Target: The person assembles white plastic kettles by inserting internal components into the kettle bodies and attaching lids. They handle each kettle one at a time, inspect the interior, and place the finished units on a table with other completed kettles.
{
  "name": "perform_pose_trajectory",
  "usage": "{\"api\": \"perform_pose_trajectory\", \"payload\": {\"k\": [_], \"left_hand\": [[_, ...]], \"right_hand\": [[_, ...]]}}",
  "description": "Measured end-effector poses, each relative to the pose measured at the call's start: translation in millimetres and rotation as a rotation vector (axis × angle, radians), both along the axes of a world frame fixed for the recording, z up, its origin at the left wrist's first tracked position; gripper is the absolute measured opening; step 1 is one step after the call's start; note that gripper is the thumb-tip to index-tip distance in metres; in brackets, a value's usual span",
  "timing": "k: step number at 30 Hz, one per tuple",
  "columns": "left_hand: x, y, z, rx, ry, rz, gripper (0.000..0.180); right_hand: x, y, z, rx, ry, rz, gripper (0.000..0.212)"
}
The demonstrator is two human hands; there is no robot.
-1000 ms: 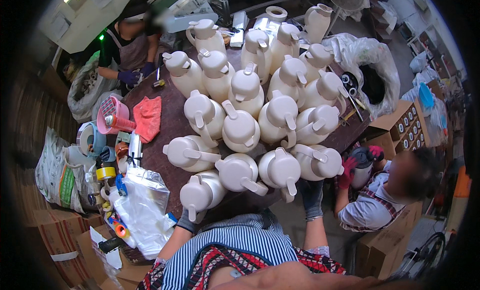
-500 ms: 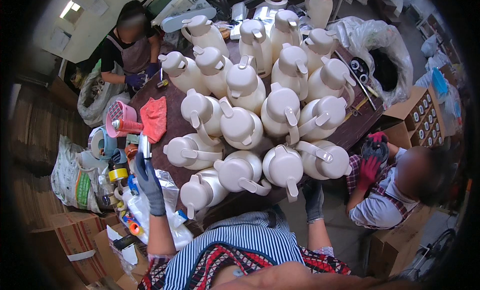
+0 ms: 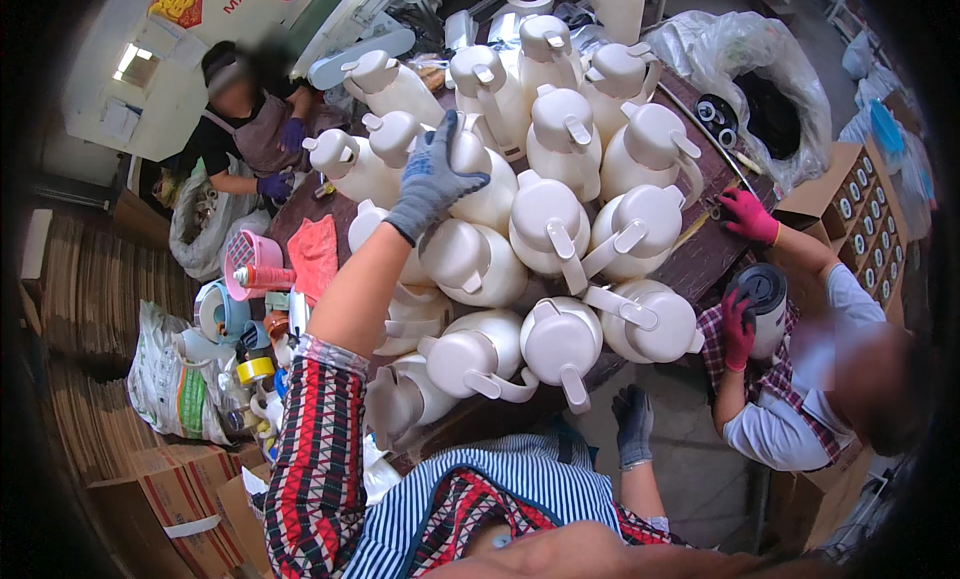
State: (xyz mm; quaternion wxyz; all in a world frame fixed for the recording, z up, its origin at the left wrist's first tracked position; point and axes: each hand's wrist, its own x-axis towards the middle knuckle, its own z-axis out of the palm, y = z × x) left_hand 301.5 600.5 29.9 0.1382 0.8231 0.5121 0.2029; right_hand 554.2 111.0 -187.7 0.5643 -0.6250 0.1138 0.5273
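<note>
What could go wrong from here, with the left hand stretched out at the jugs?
The cream jugs stand crowded together, so the gloved left hand might knock one against its neighbours. The left forearm stretches past the jugs on the left side and could bump them. The front middle jug stands close to the near edge of the table, so a push could perhaps tip it off.

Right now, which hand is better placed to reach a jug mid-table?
Probably the left hand: it is spread open at the middle jugs, while the right hand hangs off the near side of the table.
</note>
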Motion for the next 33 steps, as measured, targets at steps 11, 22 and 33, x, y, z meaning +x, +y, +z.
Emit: {"api": "perform_pose_trajectory", "payload": {"k": [11,22,33], "left_hand": [[-147.8,-102.9,228.6,0.228,-0.359,-0.187,0.108],[-356.6,-336.4,321.3,0.008,-0.705,0.177,0.088],[-444.8,-417.2,219.0,-0.263,-0.566,0.323,0.079]], "right_hand": [[-1.2,-24.1,-71.6,-0.019,0.157,0.268,0.035],[-169.8,41.0,97.4,0.638,-0.851,1.599,0.050],[-342.3,33.0,221.5,0.746,0.734,1.354,0.065]]}}
